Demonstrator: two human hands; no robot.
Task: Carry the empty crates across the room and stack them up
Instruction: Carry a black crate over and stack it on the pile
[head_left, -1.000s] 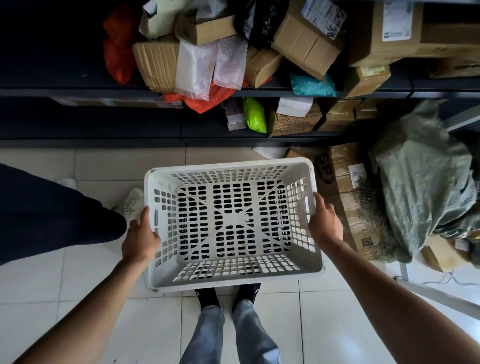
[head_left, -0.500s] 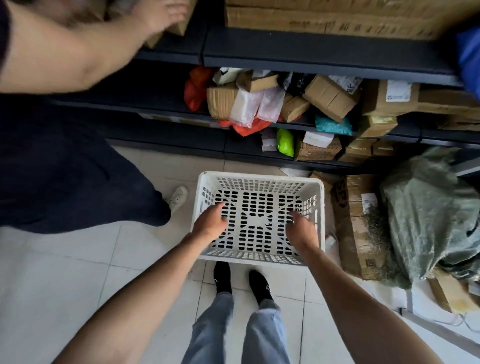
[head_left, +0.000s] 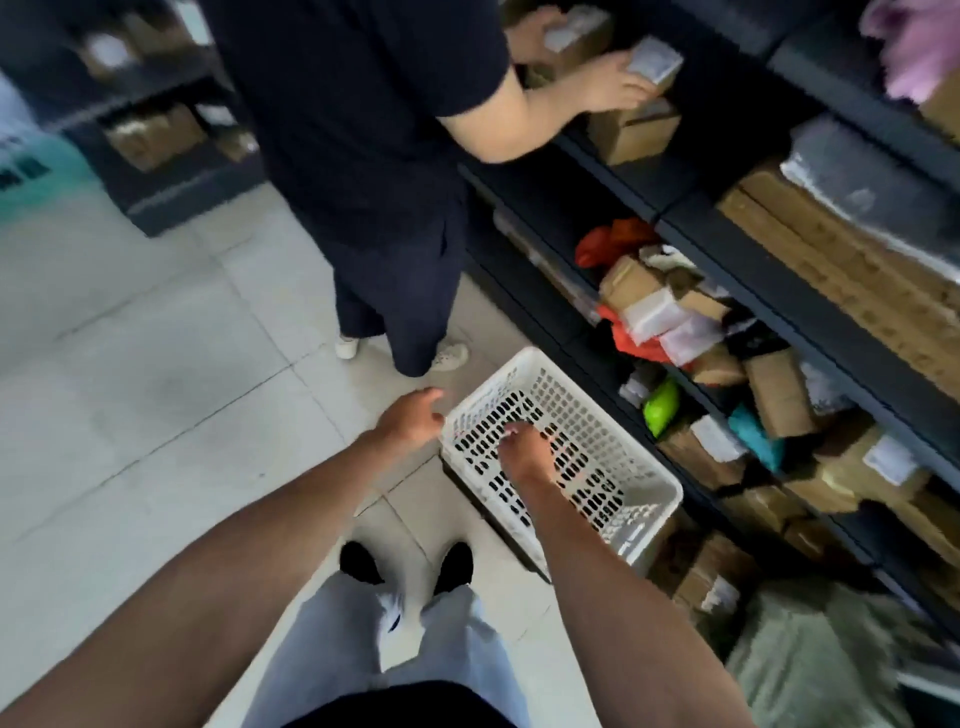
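An empty white perforated crate (head_left: 613, 467) sits on the tiled floor, set at an angle against the foot of the dark shelving. My left hand (head_left: 410, 418) hangs just off the crate's left corner, fingers apart and holding nothing. My right hand (head_left: 524, 452) is over the crate's inside near its long rim. Its fingers are loosely bent downward with nothing in them. The frame is blurred. No other crate is in view.
A person in dark clothes (head_left: 374, 171) stands close ahead, reaching into the shelves (head_left: 779, 291) packed with parcels on the right. Cardboard boxes (head_left: 706, 577) and a grey-green sack (head_left: 810, 654) lie beside the crate. Another shelf unit (head_left: 156, 156) stands at the far left. My feet (head_left: 405, 564) are on pale tiles.
The crate went from held at waist height down to the floor. Both hands have come off its sides. My view has swung left, bringing the other person into view.
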